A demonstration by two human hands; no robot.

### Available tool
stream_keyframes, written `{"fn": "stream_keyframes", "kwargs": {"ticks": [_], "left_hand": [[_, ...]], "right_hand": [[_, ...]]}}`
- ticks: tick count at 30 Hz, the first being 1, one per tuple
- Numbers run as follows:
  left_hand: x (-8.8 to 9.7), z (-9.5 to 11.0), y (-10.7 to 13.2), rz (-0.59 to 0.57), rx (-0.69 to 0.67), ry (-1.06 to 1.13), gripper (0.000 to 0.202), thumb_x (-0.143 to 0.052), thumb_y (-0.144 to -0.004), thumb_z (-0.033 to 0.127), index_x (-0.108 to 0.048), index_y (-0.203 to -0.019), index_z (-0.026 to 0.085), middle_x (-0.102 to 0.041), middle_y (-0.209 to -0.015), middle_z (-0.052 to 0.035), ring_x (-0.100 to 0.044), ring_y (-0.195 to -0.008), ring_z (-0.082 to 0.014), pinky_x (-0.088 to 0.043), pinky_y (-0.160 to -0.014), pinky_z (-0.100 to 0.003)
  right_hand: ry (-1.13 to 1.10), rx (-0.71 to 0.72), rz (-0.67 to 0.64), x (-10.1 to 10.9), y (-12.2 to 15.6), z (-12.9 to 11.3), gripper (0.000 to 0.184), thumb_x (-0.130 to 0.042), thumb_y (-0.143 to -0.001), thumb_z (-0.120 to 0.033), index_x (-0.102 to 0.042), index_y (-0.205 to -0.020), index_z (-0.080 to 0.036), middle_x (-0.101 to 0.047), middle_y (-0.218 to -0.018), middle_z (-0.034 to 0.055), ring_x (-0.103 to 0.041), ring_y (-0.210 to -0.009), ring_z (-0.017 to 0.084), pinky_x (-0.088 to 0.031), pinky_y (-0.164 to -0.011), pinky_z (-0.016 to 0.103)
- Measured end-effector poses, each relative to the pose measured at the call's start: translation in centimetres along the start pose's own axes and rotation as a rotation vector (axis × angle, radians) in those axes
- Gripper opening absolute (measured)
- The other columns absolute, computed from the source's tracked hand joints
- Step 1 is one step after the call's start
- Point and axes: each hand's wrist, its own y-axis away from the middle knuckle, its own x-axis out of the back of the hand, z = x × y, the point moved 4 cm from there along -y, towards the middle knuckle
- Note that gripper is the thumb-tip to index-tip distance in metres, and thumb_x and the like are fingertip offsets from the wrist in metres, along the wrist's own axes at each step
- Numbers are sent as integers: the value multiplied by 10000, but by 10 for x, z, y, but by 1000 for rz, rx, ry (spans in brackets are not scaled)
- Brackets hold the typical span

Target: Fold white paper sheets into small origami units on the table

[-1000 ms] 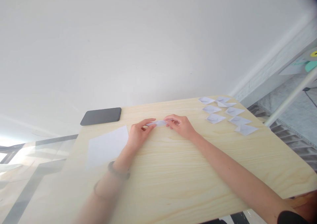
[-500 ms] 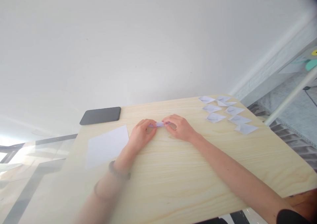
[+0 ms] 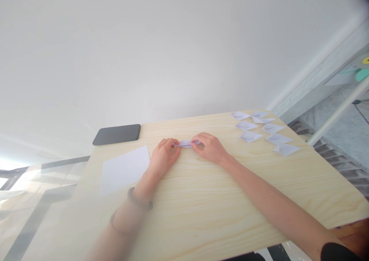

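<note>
A small folded white paper boat (image 3: 186,143), narrow and pointed, is held between my hands over the middle of the table. My left hand (image 3: 165,153) pinches its left end between thumb and fingers. At the other end, my right hand (image 3: 209,147) grips it the same way, fingertips covering the tip. Several similar folded paper boats (image 3: 251,137) lie in loose rows toward the table's far right corner. A blank sheet of white paper (image 3: 123,168) rests left of my left hand, partly behind that forearm.
A dark phone (image 3: 117,134) lies at the far left of the light wooden table (image 3: 196,215). The white wall (image 3: 173,53) rises directly behind the table's back edge. A pale pole (image 3: 337,111) stands beyond the right edge.
More of the folded paper shows between my hands now, and it looks a little wider open. My left fingers have shifted slightly left toward its end.
</note>
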Motion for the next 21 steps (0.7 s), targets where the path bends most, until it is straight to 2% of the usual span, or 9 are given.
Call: {"fn": "stream_keyframes", "kwargs": {"ticks": [5, 9, 14, 21], "left_hand": [[0, 4, 0, -62, -119, 6, 117, -476, -790, 167, -565, -851, 213, -620, -916, -23, -542, -879, -181, -437, -777, -309], [2, 10, 0, -84, -189, 49, 134, -470, -797, 162, -575, -864, 208, -610, -1011, -38, -533, -932, -183, -428, -837, -323], [4, 15, 1, -99, -196, 58, 143, -457, -841, 258, -585, -868, 201, -619, -973, -53, -540, -906, -189, -431, -817, -327], [3, 14, 1, -107, -155, 6, 165, -488, -825, 283, -561, -958, 219, -618, -892, -28, -534, -851, -186, -429, -751, -307]], "right_hand": [[9, 39, -21, -2, 0, 1, 185, -515, -773, -156, -625, -916, -201, -652, -905, 42, -557, -845, 175, -435, -796, 315], [23, 37, -35, -3, 0, 1, 214, -525, -740, -122, -627, -910, -201, -638, -890, 43, -546, -845, 176, -433, -792, 316], [31, 36, -44, -5, 0, 0, 102, -557, -752, -205, -626, -826, -199, -608, -840, 45, -533, -798, 171, -422, -767, 315], [32, 47, -97, -5, 0, -2, 127, -590, -730, -241, -621, -847, -203, -598, -845, 39, -523, -809, 172, -393, -783, 319]]}}
